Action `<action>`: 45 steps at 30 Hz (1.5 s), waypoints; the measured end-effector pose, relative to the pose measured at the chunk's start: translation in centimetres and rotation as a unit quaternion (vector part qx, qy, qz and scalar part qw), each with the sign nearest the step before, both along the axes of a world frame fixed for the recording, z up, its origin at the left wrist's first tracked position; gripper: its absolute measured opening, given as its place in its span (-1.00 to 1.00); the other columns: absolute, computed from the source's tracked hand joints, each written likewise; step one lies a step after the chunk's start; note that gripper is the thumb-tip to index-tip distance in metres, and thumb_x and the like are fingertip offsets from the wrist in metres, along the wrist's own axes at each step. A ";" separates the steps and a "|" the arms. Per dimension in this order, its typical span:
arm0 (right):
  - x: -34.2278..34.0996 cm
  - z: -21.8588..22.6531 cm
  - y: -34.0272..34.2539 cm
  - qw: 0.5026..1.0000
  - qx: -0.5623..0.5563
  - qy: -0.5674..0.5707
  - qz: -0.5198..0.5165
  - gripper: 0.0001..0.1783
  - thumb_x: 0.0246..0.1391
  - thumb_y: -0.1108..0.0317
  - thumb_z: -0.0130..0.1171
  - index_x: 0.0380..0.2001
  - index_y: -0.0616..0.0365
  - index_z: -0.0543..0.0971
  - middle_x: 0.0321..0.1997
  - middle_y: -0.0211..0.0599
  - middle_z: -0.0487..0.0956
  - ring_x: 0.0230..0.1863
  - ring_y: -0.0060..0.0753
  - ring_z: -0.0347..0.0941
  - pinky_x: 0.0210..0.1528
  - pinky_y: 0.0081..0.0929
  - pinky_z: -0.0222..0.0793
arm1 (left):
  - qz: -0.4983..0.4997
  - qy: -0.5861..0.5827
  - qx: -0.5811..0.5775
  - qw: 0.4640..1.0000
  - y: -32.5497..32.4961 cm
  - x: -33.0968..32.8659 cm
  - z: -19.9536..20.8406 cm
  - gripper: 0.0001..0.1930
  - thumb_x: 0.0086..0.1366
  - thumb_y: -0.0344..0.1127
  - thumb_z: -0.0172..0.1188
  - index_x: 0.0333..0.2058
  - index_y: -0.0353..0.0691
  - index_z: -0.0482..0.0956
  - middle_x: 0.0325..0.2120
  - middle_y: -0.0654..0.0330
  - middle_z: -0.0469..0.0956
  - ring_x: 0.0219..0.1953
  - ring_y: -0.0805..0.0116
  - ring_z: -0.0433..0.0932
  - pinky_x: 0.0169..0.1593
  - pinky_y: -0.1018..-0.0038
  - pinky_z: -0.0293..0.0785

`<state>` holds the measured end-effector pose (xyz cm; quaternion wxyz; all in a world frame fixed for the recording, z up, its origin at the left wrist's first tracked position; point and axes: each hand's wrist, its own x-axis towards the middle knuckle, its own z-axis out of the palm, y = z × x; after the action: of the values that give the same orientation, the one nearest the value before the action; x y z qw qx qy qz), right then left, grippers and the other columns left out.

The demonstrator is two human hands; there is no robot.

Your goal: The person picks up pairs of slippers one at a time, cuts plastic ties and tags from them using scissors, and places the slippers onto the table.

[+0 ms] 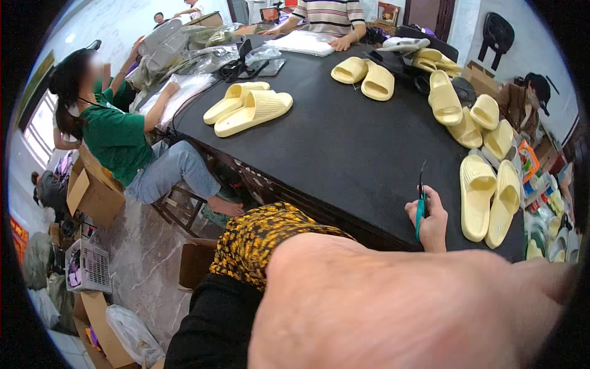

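Note:
At the table's right front, my right hand (431,220) is closed around small scissors (421,212) with a teal handle, their thin dark tip pointing away from me. Just right of it lies a pair of pale yellow slide slippers (477,187), side by side with toes away. Bare skin (375,301), very close and out of focus, fills the lower right and covers my right forearm. It seems to be my left hand or arm, raised near the camera; no fingers show. Another yellow pair (255,114) rests at the table's left.
More yellow slippers (445,101) crowd the black table's (307,160) right edge, with another pair (376,80) at the back. A person in green (117,141) sits left, handling clear bags. Someone in stripes (329,15) stands opposite. Cartons (92,197) and a crate (89,267) stand on the floor.

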<state>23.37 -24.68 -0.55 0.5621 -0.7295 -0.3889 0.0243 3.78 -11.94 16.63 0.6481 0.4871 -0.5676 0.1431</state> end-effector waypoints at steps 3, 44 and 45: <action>-0.7 0.2 0.1 1.000 -0.020 -0.020 -0.007 -0.55 0.03 0.46 0.30 -0.01 0.28 0.43 -0.47 -0.31 0.56 -0.41 -0.59 0.50 -0.28 -0.58 0.45 | 0.006 -0.002 0.011 1.000 -0.2 0.4 0.2 -0.41 0.33 0.02 0.13 -0.04 -0.55 0.45 -0.17 -0.09 0.55 -0.19 0.22 0.56 -0.09 0.32 0.45; -0.2 -1.1 -0.3 0.992 -0.080 0.045 -0.088 -0.47 0.04 0.44 0.30 0.10 0.15 0.40 -0.36 -0.40 0.55 -0.33 -0.64 0.43 -0.21 -0.58 0.41 | -0.048 0.169 0.137 0.975 -4.4 3.4 0.3 -0.64 0.33 -0.13 0.16 -0.26 -0.40 0.62 -0.38 0.05 0.63 -0.32 0.31 0.59 -0.23 0.38 0.48; 0.7 -1.7 -0.4 0.992 -0.078 0.050 -0.091 -0.47 0.04 0.44 0.30 0.10 0.15 0.40 -0.36 -0.40 0.55 -0.33 -0.64 0.43 -0.21 -0.58 0.41 | 0.001 0.195 0.158 0.968 -2.0 3.7 -0.9 -0.78 0.30 -0.24 0.20 -0.30 -0.30 0.64 -0.37 0.09 0.62 -0.28 0.27 0.58 -0.15 0.36 0.45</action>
<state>24.06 -25.05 -2.25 0.5222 -0.8013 -0.2892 0.0398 7.50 -13.98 15.73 0.6609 0.6027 -0.4448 -0.0460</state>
